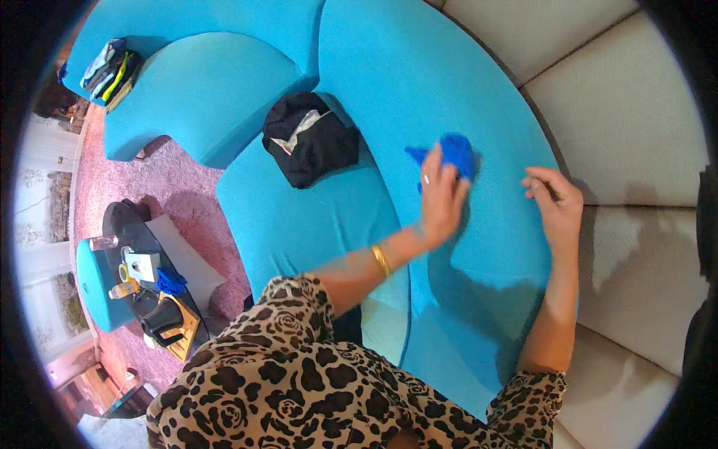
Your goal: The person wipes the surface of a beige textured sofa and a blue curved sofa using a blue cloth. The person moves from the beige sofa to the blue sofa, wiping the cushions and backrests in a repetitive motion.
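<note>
My left hand [443, 205], with a ring and a gold bangle on the wrist, is shut on a bright blue cloth [459, 154]. It presses the bunched cloth against the upright backrest [381, 73] of a sofa in a turquoise fabric cover. Fingertips and cloth are slightly blurred. To the right, my right hand [555, 205] is held near the top edge of the backrest, fingers loosely curled with nothing visible in them. A dark garment [314, 140] with a pale strip lies heaped on the seat [303, 224], against the backrest.
A stack of folded clothes [112, 73] rests on the sofa's far end. At left, a dark oval table [120, 216] holds a black jug [162, 320], a wooden tray [189, 331], bottles, a white box [143, 266] and another blue cloth [171, 280]. Pale wall panels [617, 112] stand behind the backrest.
</note>
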Available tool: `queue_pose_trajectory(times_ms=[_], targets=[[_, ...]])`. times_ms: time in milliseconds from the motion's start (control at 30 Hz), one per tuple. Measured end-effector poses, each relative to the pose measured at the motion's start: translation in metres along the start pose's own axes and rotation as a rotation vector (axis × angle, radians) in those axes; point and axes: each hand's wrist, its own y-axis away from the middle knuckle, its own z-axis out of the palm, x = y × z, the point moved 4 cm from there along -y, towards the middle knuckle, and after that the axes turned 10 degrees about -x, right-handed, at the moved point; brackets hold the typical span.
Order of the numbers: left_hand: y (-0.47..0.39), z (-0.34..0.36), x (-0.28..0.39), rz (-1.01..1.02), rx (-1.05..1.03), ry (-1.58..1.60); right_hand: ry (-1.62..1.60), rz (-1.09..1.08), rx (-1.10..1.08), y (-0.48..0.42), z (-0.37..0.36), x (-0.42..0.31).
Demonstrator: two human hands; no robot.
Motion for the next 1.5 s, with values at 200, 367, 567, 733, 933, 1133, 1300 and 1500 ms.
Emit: queue_pose_trajectory(times_ms=[200,367,567,733,933,1133,1300,1500], targets=[[-0.058,-0.024,-0.138,-0.183,0.196,-0.118,0.318,-0.269,-0.199,0.002,0.044,-0.036],[0.042,0.012,-0.203,-0.637,0.163,-0.030,0.229,-0.190,-0.348,0.001,0.052,-0.042],[0.159,0.051,-0.145,-0.854,0.061,0.128,0.084,-0.103,-0.345,0.001,0.046,-0.029],[0.049,0.006,-0.081,-0.446,0.163,0.071,0.124,-0.058,-0.365,0.002,0.043,-0.034],[-0.017,-0.013,-0.189,-0.486,0.292,-0.025,0.092,-0.036,-0.350,0.000,0.044,-0.034],[0.092,0.010,-0.203,-0.906,0.163,0.076,0.045,-0.034,-0.364,-0.002,0.045,-0.034],[0.118,0.023,-0.124,-0.611,0.208,0.183,0.098,-0.026,-0.360,0.002,0.042,-0.030],[-0.001,-0.012,-0.124,-0.346,0.354,0.100,0.158,-0.026,-0.376,0.002,0.044,-0.035]])
